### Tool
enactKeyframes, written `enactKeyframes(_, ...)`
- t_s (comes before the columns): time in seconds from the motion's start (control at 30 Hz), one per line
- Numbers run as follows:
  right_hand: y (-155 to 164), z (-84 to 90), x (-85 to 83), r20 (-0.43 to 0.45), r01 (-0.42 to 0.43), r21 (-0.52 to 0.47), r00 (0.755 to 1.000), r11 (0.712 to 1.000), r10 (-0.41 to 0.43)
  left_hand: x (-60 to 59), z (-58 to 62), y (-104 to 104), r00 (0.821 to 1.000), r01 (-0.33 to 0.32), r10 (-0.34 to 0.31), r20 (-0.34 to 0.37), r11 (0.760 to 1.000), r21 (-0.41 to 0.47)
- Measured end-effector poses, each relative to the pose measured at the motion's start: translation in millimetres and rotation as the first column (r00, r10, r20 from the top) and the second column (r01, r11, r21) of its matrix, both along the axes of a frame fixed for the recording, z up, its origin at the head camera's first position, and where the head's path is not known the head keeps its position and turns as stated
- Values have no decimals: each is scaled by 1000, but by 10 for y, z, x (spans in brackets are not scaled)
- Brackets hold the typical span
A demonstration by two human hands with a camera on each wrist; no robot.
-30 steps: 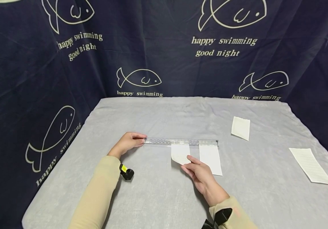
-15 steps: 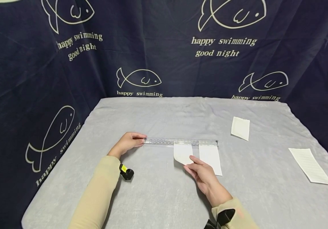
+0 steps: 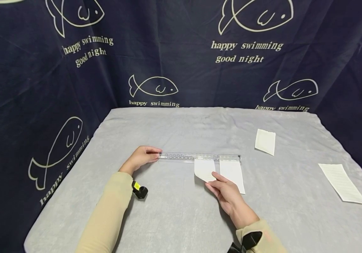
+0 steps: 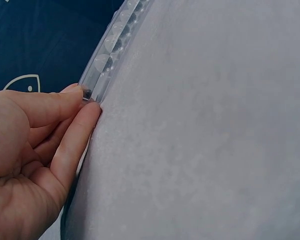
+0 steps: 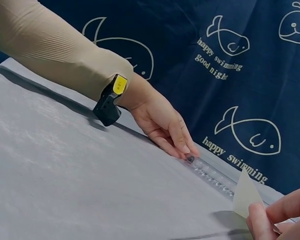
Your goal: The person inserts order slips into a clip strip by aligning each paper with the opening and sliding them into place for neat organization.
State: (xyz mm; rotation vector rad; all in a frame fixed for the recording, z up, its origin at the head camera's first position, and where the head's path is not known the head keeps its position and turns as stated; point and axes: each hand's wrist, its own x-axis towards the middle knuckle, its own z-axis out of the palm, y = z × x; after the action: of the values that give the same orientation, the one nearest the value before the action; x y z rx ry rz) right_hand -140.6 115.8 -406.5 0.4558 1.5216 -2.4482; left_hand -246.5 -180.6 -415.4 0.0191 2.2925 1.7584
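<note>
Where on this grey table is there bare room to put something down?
The far half behind the clear strip is bare, as is the near-left stretch before the left hand. It is crowded around the right hand, which pinches a paper slip beside another slip.

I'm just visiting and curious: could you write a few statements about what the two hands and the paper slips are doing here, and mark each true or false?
1. The left hand pinches the end of the clear plastic strip. True.
2. The right hand holds a pair of scissors. False: it pinches a small paper slip at the strip.
3. A second slip hangs from the strip beside it. True.
4. The lined paper lies under the left hand. False: it lies far right on the grey cloth, untouched.
</note>
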Motion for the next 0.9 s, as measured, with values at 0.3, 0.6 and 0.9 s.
enactKeyframes(0.3,54,3,12,-4,1,0,1000,1000,-1,-14,-17,5,1000,-14,14,7,1000,-1)
enactKeyframes(0.6,71,-3,6,-7,7,-15,1000,1000,-7,-8,-2,6,1000,-13,13,10,1000,-7)
enactKeyframes(0.9,80,-9,16,-7,3,-6,1000,1000,-3,-2,3,12,1000,-20,20,11,1000,-13)
